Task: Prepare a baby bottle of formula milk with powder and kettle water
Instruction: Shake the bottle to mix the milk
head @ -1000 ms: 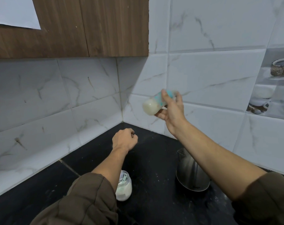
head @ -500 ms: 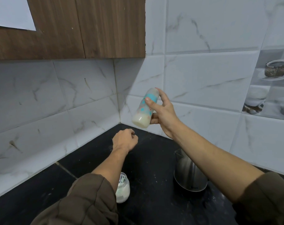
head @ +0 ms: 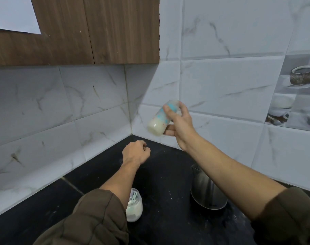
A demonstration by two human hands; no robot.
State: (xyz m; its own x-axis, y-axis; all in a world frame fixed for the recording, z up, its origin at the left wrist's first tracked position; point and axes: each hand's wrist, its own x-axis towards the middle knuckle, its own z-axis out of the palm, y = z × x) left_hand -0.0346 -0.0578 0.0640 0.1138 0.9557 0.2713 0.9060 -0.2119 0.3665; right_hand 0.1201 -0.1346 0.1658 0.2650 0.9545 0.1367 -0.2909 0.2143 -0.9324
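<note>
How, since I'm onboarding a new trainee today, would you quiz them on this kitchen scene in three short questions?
1. True or false: the baby bottle stands upright on the counter.
2. Which hand grips the bottle? A: left hand. B: right hand.
3. Fill in: the powder jar sits to the ___ of the steel kettle.

Key
1. False: it is held tilted in the air, above the counter.
2. B. The left hand's fingers are curled, with nothing visible in them.
3. Left.
</note>
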